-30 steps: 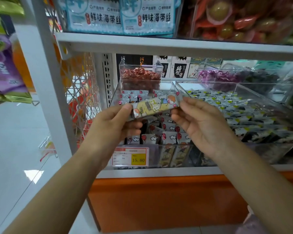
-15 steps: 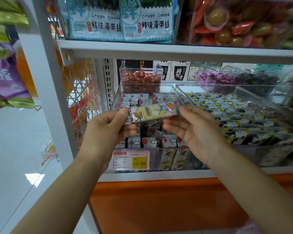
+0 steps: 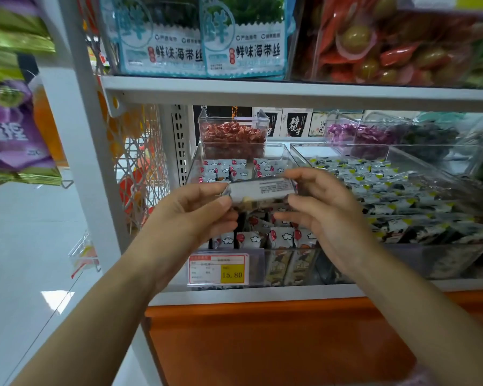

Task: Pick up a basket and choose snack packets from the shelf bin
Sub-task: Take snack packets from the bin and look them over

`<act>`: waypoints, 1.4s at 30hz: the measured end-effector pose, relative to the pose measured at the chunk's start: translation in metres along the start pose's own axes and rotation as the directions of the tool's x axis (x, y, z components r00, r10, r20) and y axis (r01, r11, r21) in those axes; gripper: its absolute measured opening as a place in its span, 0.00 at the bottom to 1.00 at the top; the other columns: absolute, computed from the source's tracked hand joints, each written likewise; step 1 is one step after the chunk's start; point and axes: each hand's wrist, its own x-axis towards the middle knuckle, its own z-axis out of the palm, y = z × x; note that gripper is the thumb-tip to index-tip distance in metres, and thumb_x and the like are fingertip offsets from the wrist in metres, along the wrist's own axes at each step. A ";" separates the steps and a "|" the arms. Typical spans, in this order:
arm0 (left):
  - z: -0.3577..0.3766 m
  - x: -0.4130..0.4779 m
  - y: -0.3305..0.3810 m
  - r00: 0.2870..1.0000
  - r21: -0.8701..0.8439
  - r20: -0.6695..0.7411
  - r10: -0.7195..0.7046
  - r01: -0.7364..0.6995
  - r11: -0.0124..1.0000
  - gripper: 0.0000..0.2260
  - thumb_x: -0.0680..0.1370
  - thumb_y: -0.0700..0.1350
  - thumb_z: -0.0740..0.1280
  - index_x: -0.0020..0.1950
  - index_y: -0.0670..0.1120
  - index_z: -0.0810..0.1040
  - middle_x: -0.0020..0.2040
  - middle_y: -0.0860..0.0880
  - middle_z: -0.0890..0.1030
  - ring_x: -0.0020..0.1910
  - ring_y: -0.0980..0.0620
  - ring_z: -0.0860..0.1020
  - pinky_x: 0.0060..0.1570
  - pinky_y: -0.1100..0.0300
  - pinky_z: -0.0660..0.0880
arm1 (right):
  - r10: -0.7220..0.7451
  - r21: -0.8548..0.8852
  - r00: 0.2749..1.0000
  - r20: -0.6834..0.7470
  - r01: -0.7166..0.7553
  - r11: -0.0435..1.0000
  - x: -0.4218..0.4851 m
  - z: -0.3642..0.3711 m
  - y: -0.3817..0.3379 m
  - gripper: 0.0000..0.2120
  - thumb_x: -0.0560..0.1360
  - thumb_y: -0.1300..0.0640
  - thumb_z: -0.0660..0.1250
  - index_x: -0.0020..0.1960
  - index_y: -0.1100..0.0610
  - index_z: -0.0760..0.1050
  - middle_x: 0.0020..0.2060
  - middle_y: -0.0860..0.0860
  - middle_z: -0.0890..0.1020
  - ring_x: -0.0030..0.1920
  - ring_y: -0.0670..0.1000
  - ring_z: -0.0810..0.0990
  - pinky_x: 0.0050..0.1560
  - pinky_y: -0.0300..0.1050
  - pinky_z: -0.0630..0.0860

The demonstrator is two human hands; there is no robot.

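A small packet (image 3: 262, 190) is held level between two hands, just above the front half of a clear bin (image 3: 276, 151). Its left end is pinched between the thumb and curled fingers of the left hand (image 3: 195, 215). Its right end is gripped by the right hand (image 3: 326, 207), whose fingers are closed narrowly around it. The packet's grey printed back faces the viewer. Red-and-white sweets (image 3: 282, 236) are heaped inside the bin. A price tag (image 3: 218, 268) is fixed to the bin's front.

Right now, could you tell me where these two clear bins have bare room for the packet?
Bare floor shows in the left bin at its back right, beside the red-candy tub, and in the right bin at its back-left corner. Elsewhere packets crowd both bins.
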 end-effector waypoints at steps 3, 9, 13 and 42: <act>0.000 0.000 -0.002 0.999 0.147 -0.028 0.045 -0.040 0.988 0.13 0.70 0.42 0.68 0.54 0.44 0.77 0.46 0.45 0.85 0.46 0.49 0.84 0.45 0.62 0.79 | 0.013 0.053 1.000 0.021 -0.014 0.999 -0.001 0.004 0.004 0.06 0.75 0.68 0.62 0.48 0.59 0.73 0.51 0.56 0.81 0.49 0.53 0.83 0.43 0.42 0.80; 0.003 -0.002 -0.002 0.998 0.254 -0.016 0.061 -0.055 0.966 0.14 0.76 0.37 0.65 0.61 0.46 0.76 0.51 0.47 0.83 0.46 0.52 0.83 0.44 0.66 0.78 | -0.011 -0.024 0.999 -0.044 0.010 1.000 0.000 0.004 0.009 0.05 0.74 0.66 0.66 0.48 0.58 0.74 0.49 0.56 0.81 0.48 0.50 0.83 0.42 0.44 0.81; 0.005 -0.004 0.000 0.995 0.362 0.011 0.099 -0.096 0.927 0.16 0.75 0.38 0.66 0.62 0.49 0.75 0.54 0.49 0.82 0.47 0.52 0.83 0.47 0.60 0.80 | 0.020 -0.092 0.999 -0.049 -0.024 0.995 0.002 0.001 0.008 0.08 0.73 0.63 0.68 0.50 0.54 0.80 0.49 0.54 0.82 0.51 0.54 0.82 0.44 0.48 0.81; 0.006 -0.006 0.006 0.925 0.686 0.002 0.381 -0.278 0.672 0.08 0.75 0.44 0.67 0.36 0.51 0.79 0.30 0.52 0.80 0.28 0.58 0.77 0.27 0.73 0.70 | -0.194 -0.341 0.981 0.018 0.188 0.921 -0.007 0.012 0.002 0.08 0.73 0.63 0.68 0.36 0.54 0.78 0.31 0.41 0.81 0.34 0.38 0.79 0.31 0.27 0.74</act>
